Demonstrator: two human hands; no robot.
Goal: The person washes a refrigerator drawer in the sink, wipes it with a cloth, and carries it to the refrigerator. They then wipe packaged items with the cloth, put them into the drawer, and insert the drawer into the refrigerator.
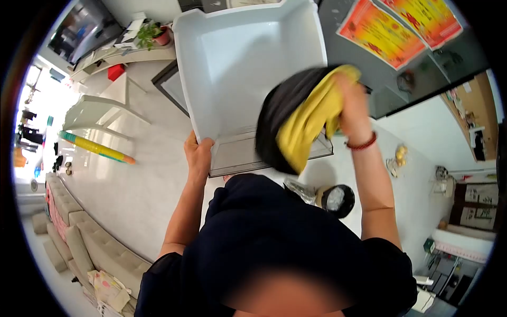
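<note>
A large white drawer-like bin (211, 74) with a see-through front panel (237, 156) is right before me. My left hand (198, 153) is closed on its near left corner, thumb over the rim. Over the bin's right side, my right hand (353, 108) is closed on a yellow and dark grey cloth (309, 119). The cloth hangs in a bunched, folded shape, its dark side to the left, and motion blurs it. It hides part of the bin's right wall and front panel.
Below the cloth, a black-rimmed bin (338, 201) stands on the floor beside a clear plastic bag (300, 189). A dark glossy door (391, 90) bears red and yellow posters. To the left are a white chair (100, 113), a colourful tube (97, 148) and a beige sofa (100, 238).
</note>
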